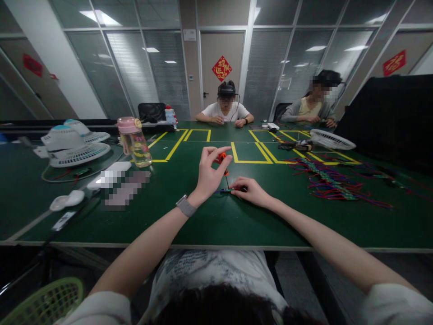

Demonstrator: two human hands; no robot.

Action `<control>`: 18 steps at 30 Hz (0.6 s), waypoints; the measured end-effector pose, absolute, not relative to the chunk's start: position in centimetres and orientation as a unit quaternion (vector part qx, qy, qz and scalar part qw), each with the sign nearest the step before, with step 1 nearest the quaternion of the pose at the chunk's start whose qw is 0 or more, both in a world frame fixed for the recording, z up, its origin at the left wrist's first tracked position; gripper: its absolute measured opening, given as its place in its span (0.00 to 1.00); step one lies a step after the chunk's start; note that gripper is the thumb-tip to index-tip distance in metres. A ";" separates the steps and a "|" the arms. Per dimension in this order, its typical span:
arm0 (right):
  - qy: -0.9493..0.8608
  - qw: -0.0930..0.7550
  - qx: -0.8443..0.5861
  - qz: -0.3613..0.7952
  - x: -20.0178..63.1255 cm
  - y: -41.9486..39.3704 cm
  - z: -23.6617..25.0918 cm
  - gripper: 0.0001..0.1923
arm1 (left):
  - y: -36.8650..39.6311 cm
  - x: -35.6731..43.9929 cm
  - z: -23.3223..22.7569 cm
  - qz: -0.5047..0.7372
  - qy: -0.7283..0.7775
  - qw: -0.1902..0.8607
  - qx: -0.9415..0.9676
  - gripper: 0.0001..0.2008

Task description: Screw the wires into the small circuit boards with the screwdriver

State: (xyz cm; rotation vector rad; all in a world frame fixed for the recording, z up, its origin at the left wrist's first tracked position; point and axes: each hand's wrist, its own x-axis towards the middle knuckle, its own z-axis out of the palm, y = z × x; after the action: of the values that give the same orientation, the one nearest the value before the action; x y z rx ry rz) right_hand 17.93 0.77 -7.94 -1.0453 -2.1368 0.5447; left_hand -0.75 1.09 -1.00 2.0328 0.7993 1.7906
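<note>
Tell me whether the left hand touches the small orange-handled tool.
Touching: the head view shows the left hand pinching the small orange-handled tool between thumb and fingertips.

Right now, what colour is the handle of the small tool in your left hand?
Orange, pinched in the left hand; the tool handle shows best in the head view.

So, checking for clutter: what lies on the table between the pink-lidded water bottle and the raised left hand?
In the head view, only bare green table top lies between the bottle and the left hand.
</note>
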 end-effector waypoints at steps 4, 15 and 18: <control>-0.821 0.342 -0.403 0.215 17.9 0.6 -7.8 0.08 | 1.3 -0.6 -1.2 0.616 0.242 0.243 0.709 0.17; -0.822 0.342 -0.403 0.212 17.9 0.6 -7.8 0.09 | 1.0 -0.7 -0.9 0.615 0.267 0.176 0.721 0.13; -0.822 0.339 -0.404 0.213 17.8 0.5 -7.7 0.09 | 1.0 -0.6 -1.0 0.606 0.247 0.226 0.721 0.17</control>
State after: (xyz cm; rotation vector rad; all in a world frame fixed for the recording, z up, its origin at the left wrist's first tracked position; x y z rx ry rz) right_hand 17.84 0.51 -7.67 -1.0515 -2.1412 0.5546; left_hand -0.57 1.04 -0.98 1.9891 0.6813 1.6725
